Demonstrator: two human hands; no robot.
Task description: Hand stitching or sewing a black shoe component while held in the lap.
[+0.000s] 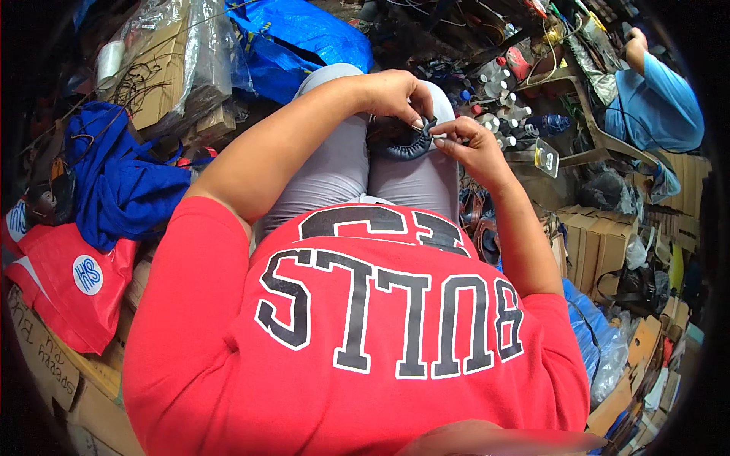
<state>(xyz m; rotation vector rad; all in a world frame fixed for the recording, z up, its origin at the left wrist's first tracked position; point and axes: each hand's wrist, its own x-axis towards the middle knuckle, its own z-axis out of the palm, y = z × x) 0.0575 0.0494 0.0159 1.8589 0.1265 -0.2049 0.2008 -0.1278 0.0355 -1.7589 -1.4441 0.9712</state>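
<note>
A dark shoe (408,150) with a ridged, gathered edge rests on my lap, over my grey trousers (323,171); much of it is hidden under my hands. My left hand (398,97) reaches over it from above, fingers bent and closed on its upper edge. From the right, my right hand (475,147) is closed in a pinch beside the gathered edge. Between its fingertips shows a thin pale thing (438,137), too small to tell whether it is a tool or thread.
Several capped bottles (498,87) crowd the floor right of my knees. Beyond them stands a chair frame (585,114), with a person in a light blue shirt (658,102) nearby. Blue cloth (114,171) and a red bag (68,281) lie left; cardboard (597,247) is stacked right.
</note>
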